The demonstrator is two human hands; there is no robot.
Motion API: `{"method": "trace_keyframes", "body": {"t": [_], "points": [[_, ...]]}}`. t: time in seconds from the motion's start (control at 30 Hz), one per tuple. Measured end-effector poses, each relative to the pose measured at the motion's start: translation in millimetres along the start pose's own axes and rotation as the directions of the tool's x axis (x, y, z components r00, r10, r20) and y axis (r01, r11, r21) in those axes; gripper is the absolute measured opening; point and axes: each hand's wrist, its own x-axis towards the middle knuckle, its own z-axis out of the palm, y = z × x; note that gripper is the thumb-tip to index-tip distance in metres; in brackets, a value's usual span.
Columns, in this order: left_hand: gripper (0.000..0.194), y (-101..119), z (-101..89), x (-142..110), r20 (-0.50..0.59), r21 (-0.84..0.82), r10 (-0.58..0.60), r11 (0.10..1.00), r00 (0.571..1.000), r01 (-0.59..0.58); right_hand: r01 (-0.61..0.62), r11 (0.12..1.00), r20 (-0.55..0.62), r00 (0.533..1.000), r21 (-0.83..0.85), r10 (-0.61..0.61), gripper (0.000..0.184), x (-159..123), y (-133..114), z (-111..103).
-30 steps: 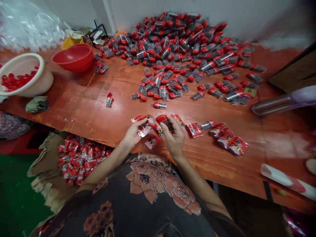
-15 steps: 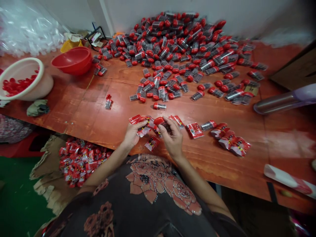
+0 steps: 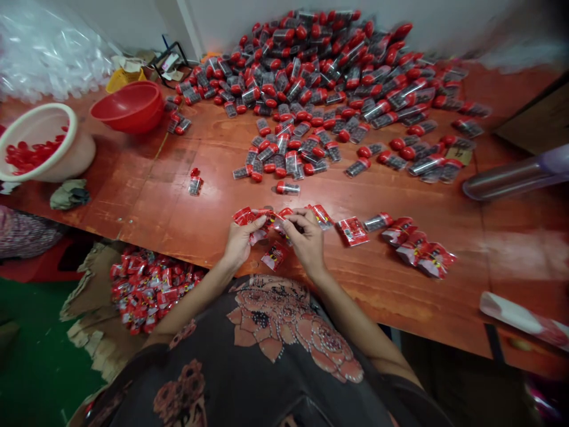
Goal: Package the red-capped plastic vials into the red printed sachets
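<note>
Over the front of the table, my left hand (image 3: 240, 242) is closed on several red printed plastic packets (image 3: 243, 216), thumb on top. My right hand (image 3: 307, 244) is beside it, its thumb and fingers pinched near the edge of the nearest packet. A clear tube's red cap (image 3: 285, 212) shows just beyond those fingers; the rest of that tube is mostly hidden by the hand. A loose red packet (image 3: 274, 255) lies below and between my hands. One red-capped tube (image 3: 288, 188) lies on the table just beyond them.
Red-capped tubes (image 3: 320, 77) with dark contents are heaped at the back. Filled packets (image 3: 418, 249) and a flat packet (image 3: 353, 230) lie rightward. At left stand a white tub (image 3: 82, 145) of red caps and a red bowl (image 3: 128, 110). More packets (image 3: 151, 290) fill a carton below.
My right hand has turned and drawn its fingertips to the packet's edge. The red cap between my hands is now more covered. My left hand keeps its hold on the packets.
</note>
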Motion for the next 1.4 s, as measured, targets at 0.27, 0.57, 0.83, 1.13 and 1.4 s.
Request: {"method": "trace_keyframes", "body": {"t": [0.27, 0.57, 0.83, 1.13, 1.4], "points": [[0.018, -15.3, 10.0, -11.9, 0.037, -0.201, -0.151, 0.967, 0.988, 0.155, 0.097, 0.989, -0.017, 0.995, -0.113, -0.1, 0.012, -7.6, -1.8, 5.1], [0.007, 13.1, 17.2, -4.4, -0.065, -0.29, -0.331, 0.909, 0.941, 0.299, -0.134, 0.979, 0.002, 0.991, 0.152, 0.135, 0.032, -18.8, -11.9, -7.2], [0.007, 8.9, 16.1, -2.5, -0.07, -0.33, -0.308, 0.905, 0.949, 0.269, -0.077, 0.99, 0.0, 0.997, 0.115, 0.078, 0.04, -28.7, -11.4, 1.5], [0.007, 5.5, 18.4, -2.1, -0.053, -0.388, -0.33, 0.876, 0.942, 0.285, 0.234, 0.968, 0.013, 0.972, -0.085, -0.234, 0.044, -29.4, -18.3, -2.8], [0.008, 6.4, 18.6, -8.5, 0.039, -0.283, -0.356, 0.892, 0.934, 0.352, 0.248, 0.951, 0.004, 0.968, -0.184, -0.251, 0.04, -20.4, -8.4, -2.2]]}}
